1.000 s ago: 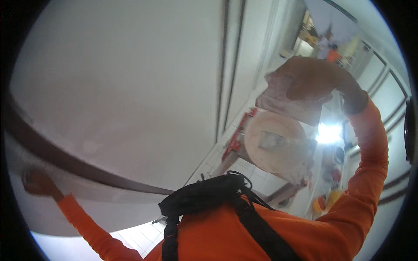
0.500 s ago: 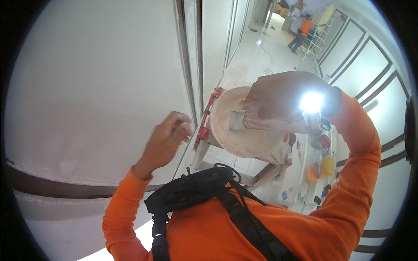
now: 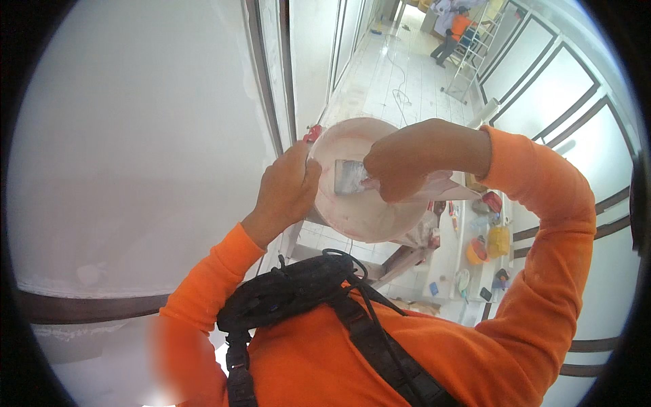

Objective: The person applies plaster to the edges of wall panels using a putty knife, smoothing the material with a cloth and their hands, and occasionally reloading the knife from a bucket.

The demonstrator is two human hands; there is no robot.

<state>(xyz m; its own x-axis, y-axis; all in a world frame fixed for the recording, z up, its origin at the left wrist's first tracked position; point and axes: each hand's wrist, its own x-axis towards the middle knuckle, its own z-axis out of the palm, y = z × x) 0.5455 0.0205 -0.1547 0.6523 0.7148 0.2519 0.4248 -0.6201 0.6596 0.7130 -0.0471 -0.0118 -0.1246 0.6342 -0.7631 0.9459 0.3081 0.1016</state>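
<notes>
A round, whitish bucket with pinkish smears stands in front of me on a support. At its left rim is my left hand, closed on the edge with the fingertips partly hidden. My right hand is closed round a putty knife, held over the bucket's mouth. The flat grey blade of the putty knife points left and carries whitish smears. A pale, long, flat piece shows beneath my right hand; I cannot tell whether it belongs to the knife.
Close on my left rises a pale wall panel with dark strips. Right of the bucket, a yellow container, an orange bowl and small tools lie about. Farther off, a person in orange is beside a ladder. A cable crosses the tiled floor.
My left hand has moved right, from beside the bucket onto its rim. The right hand has shifted left and lower with the putty knife, its blade deeper over the bucket.
</notes>
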